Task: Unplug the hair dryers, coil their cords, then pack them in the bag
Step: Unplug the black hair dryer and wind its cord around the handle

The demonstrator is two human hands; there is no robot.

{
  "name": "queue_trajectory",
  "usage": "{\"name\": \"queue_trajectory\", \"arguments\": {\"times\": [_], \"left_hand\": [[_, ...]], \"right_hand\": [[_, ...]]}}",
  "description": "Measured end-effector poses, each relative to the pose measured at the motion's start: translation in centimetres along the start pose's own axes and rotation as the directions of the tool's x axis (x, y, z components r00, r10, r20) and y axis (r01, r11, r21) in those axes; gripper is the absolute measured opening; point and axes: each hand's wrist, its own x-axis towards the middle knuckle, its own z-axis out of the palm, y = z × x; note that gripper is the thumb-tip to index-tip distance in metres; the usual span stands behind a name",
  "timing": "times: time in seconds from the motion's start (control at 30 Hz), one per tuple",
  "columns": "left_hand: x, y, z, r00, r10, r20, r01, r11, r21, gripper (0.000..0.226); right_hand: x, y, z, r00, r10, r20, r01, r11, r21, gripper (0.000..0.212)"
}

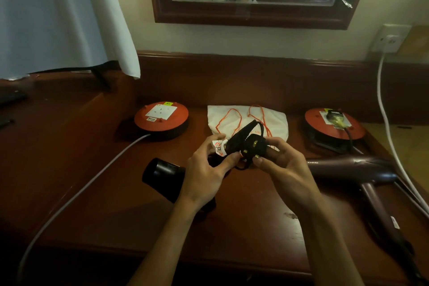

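Head view: my left hand point(204, 169) and right hand point(278, 160) both pinch the black coiled cord point(241, 139); its plug point(251, 146) sits between my fingertips, black dryer point(162, 175) under my left fingers.

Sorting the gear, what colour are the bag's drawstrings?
Orange drawstrings on the white cloth bag, clearest in the head view.

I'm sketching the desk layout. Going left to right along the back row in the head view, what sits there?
Left red cord reel with its socket free → white drawstring bag → right red cord reel with a plug in it.
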Motion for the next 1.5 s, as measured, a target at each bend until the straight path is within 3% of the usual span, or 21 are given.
{"name": "queue_trajectory", "arguments": {"times": [0.17,0.37,0.53,0.63,0.77,0.9,1.03,1.13,1.2,1.27,1.37,1.43,1.5], "left_hand": [[0.0,-0.1,-0.5,0.999,0.018,0.037,-0.018,1.000,-0.005,0.048],[0.1,0.2,-0.7,0.993,-0.019,0.115,0.031,0.995,-0.098,0.037],[0.9,0.5,-1.2,0.968,-0.018,0.249,0.050,0.991,-0.123,0.039],[1.3,-0.1,-1.1,0.934,-0.096,0.344,0.098,0.995,0.014,0.045],[0.4,-1.9,-0.5,0.925,-0.157,0.345,0.072,0.967,0.245,0.045],[0.3,-1.9,-0.5,0.891,-0.212,0.402,0.034,0.914,0.405,0.049],[0.4,-1.8,0.0,0.846,-0.282,0.452,0.030,0.873,0.487,0.078],[0.5,-1.7,0.7,0.810,-0.318,0.494,-0.028,0.819,0.573,0.072],[0.7,-1.1,1.1,0.762,-0.348,0.546,-0.085,0.782,0.618,0.062],[0.7,-0.5,1.3,0.714,-0.383,0.587,-0.164,0.723,0.671,0.058],[0.6,0.5,1.3,0.688,-0.413,0.597,-0.270,0.617,0.739,0.066],[0.3,1.0,0.8,0.731,-0.369,0.574,-0.378,0.482,0.790,0.073],[-0.7,1.3,-0.3,0.809,-0.301,0.505,-0.363,0.419,0.832,0.078]], "right_hand": [[0.6,0.2,-0.2,0.998,-0.031,0.053,0.025,0.994,0.107,0.039],[1.4,-0.2,-1.2,0.969,-0.050,0.244,0.023,0.993,0.114,0.043],[2.4,-1.5,-1.9,0.989,-0.075,0.124,0.088,0.990,-0.111,0.033],[2.5,-0.6,-1.3,0.986,-0.163,0.024,0.161,0.924,-0.347,0.019],[2.0,1.5,-1.8,0.999,-0.017,-0.049,-0.009,0.874,-0.485,0.007],[1.1,3.1,-3.1,0.983,0.168,-0.081,-0.186,0.896,-0.403,0.013],[0.2,3.9,-3.8,0.956,0.263,-0.126,-0.289,0.914,-0.284,0.029],[0.0,4.3,-4.9,0.956,0.269,-0.117,-0.293,0.870,-0.396,0.065],[-0.1,4.4,-5.2,0.964,0.265,-0.014,-0.238,0.839,-0.490,0.086],[0.0,4.8,-5.1,0.960,0.267,0.084,-0.175,0.806,-0.565,0.077],[-0.2,5.8,-4.8,0.974,0.212,0.078,-0.116,0.764,-0.634,0.041],[-0.2,6.2,-4.6,0.980,0.189,0.066,-0.096,0.733,-0.673,0.027],[-0.1,6.3,-4.4,0.981,0.182,0.068,-0.072,0.664,-0.744,0.023]]}}
